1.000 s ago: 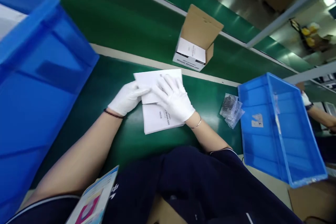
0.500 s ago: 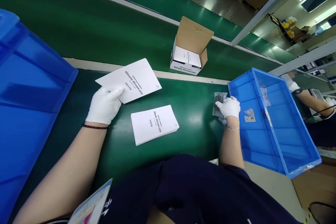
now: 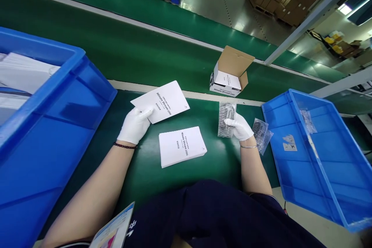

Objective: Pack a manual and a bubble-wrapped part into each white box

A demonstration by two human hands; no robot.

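My left hand [image 3: 134, 125], in a white glove, pinches the near corner of a white booklet [image 3: 161, 100] printed "Minute Stream 1000" and holds it just above the green table. A small stack of the same booklets [image 3: 181, 146] lies flat between my arms. My right hand [image 3: 239, 126], also gloved, is closed on a clear plastic bag with dark parts inside [image 3: 226, 119]. A second such bag [image 3: 262, 133] lies to its right. An open cardboard box [image 3: 230, 73] with a white insert stands on the far belt.
A large blue bin [image 3: 43, 124] holding white paper fills the left. Another blue bin [image 3: 319, 151] with a few small bags sits at the right. The green conveyor belt [image 3: 122, 42] runs across the back. Cardboard cartons are stacked on the floor beyond.
My hands parted from the booklet stack. The left lifted one booklet off to the left. The right reached to the bags by the right bin and picked one up.
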